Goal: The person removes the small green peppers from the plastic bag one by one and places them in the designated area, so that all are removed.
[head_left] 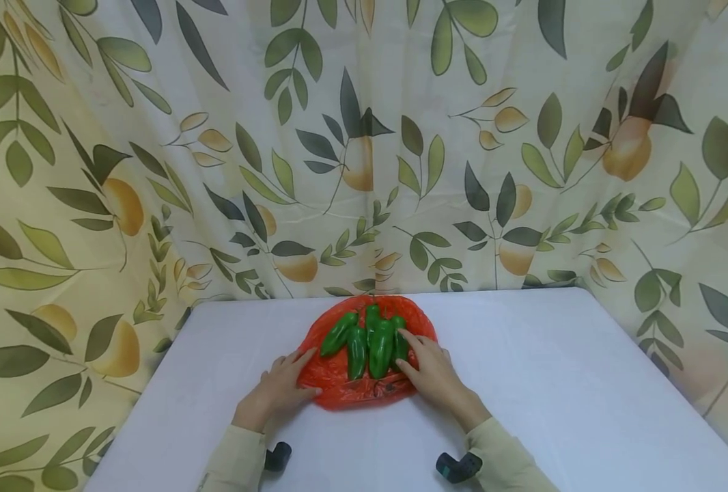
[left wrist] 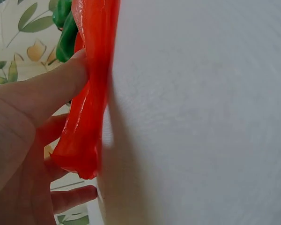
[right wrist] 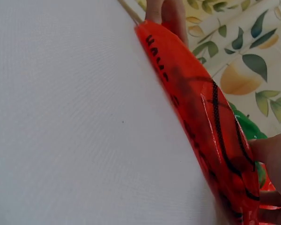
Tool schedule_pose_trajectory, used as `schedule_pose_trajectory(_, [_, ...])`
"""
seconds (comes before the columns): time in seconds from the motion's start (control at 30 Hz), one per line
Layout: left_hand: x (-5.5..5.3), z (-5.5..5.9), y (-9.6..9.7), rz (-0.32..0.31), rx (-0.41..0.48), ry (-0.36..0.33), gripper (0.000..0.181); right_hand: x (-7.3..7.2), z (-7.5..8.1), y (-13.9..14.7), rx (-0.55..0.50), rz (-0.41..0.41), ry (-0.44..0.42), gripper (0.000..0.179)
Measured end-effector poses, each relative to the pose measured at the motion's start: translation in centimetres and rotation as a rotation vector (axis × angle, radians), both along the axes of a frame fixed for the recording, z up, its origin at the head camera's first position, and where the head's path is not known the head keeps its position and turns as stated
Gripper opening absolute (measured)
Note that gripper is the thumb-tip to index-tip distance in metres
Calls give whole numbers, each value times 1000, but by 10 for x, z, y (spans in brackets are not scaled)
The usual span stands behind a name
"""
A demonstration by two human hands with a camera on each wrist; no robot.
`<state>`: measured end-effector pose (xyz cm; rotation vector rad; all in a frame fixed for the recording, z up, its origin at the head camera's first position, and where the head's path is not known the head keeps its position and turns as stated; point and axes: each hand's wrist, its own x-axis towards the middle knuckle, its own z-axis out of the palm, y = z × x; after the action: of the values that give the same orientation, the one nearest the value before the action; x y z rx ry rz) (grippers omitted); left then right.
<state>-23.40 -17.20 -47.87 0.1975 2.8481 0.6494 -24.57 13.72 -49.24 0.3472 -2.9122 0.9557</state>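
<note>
Several green peppers [head_left: 380, 348] lie side by side on a red plastic bag [head_left: 333, 393], which is spread flat with a crumpled rim. At the bag's left edge is my left hand [head_left: 283, 384], fingers spread and thumb apart. In the left wrist view the thumb [left wrist: 68, 77] touches the red plastic, with the other fingers behind it. My right hand [head_left: 434, 372] rests at the bag's right side, index finger and thumb beside the rightmost pepper [head_left: 401, 345]. Dark lettering marks the bag's near side in the right wrist view, and the right thumb [right wrist: 274, 152] touches its rim there.
A white table [head_left: 554, 383] extends to both sides of the bag. Behind and around it hangs a leaf-and-fruit patterned curtain [head_left: 364, 205]. Dark wrist devices [head_left: 459, 468] sit beneath both sleeves.
</note>
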Motion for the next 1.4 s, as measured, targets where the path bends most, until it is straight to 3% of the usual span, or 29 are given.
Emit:
schedule_pose_trajectory(0.47, [1,0,-1,-9,1,-15,83,2,-2,2,108,77,-49,57])
schedule_pose_trajectory(1.1, [-2,-3,1,-2,-11,-10,86,-4,1,6,-75,34,-6,48])
schedule_pose_trajectory(1.4, [-2,-3,0,-5,2,2,84,-3,23,16,-210,94,47,45])
